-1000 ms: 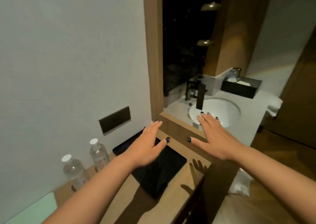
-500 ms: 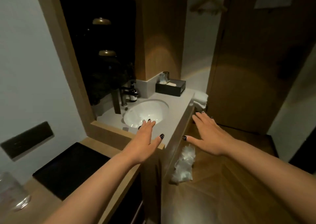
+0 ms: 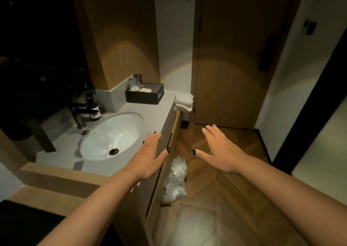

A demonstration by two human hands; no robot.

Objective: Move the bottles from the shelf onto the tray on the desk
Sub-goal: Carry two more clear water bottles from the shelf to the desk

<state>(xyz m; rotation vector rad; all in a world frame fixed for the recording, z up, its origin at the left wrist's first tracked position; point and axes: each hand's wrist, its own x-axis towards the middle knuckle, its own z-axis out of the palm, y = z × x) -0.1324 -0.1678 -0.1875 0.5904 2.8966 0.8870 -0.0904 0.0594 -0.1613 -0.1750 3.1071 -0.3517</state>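
My left hand [image 3: 150, 154] is held out flat, palm down, fingers apart, over the front edge of a grey sink counter [image 3: 155, 114]. My right hand [image 3: 219, 149] is held out the same way over the wooden floor, holding nothing. Only a dark corner of the black tray [image 3: 20, 223] shows at the bottom left, on the wooden desk [image 3: 47, 191]. No water bottles and no shelf are in view.
A white basin [image 3: 110, 137] with a black tap [image 3: 78, 112] and a dark pump bottle [image 3: 93, 108] sits in the counter. A black box [image 3: 144, 95] with upturned glasses, folded white towels [image 3: 185, 102], a wooden door [image 3: 231, 58] and a crumpled plastic bag [image 3: 175, 182] on the floor are ahead.
The view has swung right: the two water bottles and most of the black tray have left the frame, and the sink, door and floor now fill it. Both hands stay flat and empty.
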